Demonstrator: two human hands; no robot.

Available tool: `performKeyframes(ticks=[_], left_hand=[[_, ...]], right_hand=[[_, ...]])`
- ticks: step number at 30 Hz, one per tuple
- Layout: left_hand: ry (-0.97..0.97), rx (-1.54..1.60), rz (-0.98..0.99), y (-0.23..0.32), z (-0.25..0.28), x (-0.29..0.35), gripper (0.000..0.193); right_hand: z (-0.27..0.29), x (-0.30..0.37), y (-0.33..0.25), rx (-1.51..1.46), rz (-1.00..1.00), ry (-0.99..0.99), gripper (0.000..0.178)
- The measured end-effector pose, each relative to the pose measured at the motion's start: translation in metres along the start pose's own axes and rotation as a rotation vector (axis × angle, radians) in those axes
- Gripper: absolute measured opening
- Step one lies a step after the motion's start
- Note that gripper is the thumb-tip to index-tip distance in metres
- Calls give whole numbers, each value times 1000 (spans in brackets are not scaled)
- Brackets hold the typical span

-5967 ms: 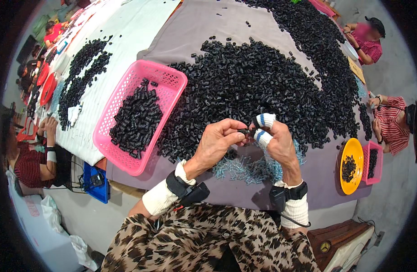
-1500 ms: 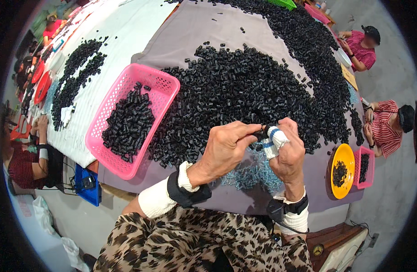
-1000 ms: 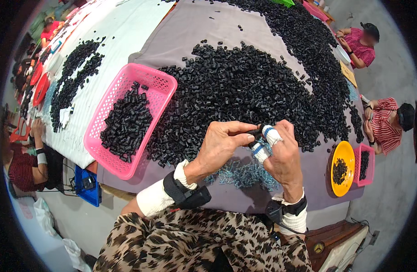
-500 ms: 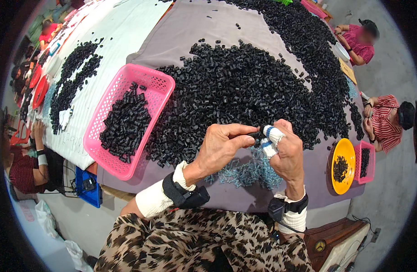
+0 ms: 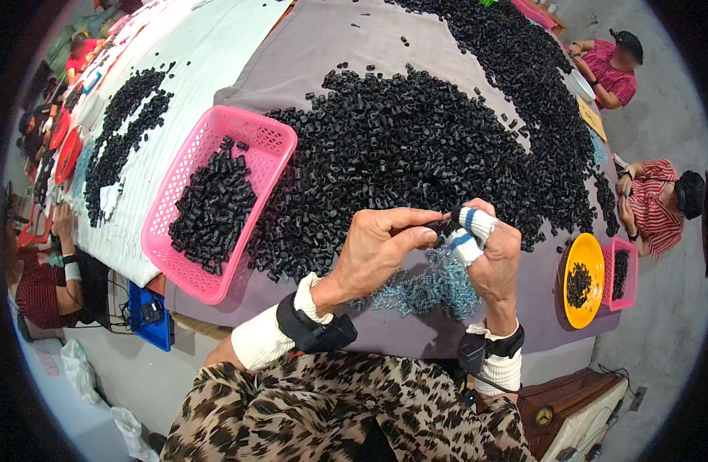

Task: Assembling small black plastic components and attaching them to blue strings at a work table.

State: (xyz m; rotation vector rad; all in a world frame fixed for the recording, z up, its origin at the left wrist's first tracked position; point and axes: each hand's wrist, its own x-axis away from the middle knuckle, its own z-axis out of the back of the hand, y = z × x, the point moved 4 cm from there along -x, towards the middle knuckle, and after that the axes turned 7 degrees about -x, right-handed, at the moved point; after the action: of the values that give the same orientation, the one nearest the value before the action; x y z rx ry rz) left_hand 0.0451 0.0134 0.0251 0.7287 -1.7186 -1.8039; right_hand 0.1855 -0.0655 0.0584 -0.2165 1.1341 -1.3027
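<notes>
My left hand point(image 5: 373, 250) pinches a small dark piece between thumb and fingertips; its shape is mostly hidden. Close beside it, my right hand point(image 5: 492, 254) is closed, with white-and-blue knit covers point(image 5: 474, 223) on its fingers. A black part shows at its fingertips, and the two hands meet around these pieces. Beyond them spreads a large heap of small black cylindrical plastic parts point(image 5: 392, 146). Just below my hands lies a pile of small bluish coil springs point(image 5: 427, 292).
A pink perforated basket point(image 5: 273, 146) with more black parts stands left. At right are a yellow dish point(image 5: 592, 266) and a small pink basket point(image 5: 629, 266), both holding dark parts. Several people sit around the table; one wears a red striped shirt point(image 5: 652, 202). A blue crate point(image 5: 160, 331) stands lower left.
My right hand has turned slightly and shifted a little to the right and down. My left hand stays nearly in place, still pinching.
</notes>
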Motion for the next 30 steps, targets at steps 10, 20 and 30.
performKeyframes(ticks=[10,20,30], left_hand=[[-19,137,10,-2,-1,0,25],[91,-133,-140,7,2,3,26],[108,-126,-164,6,0,5,27]], right_hand=[[-1,0,-2,31,-31,40,16],[-4,0,-18,277,250,41,19],[0,2,-17,196,232,-17,24]])
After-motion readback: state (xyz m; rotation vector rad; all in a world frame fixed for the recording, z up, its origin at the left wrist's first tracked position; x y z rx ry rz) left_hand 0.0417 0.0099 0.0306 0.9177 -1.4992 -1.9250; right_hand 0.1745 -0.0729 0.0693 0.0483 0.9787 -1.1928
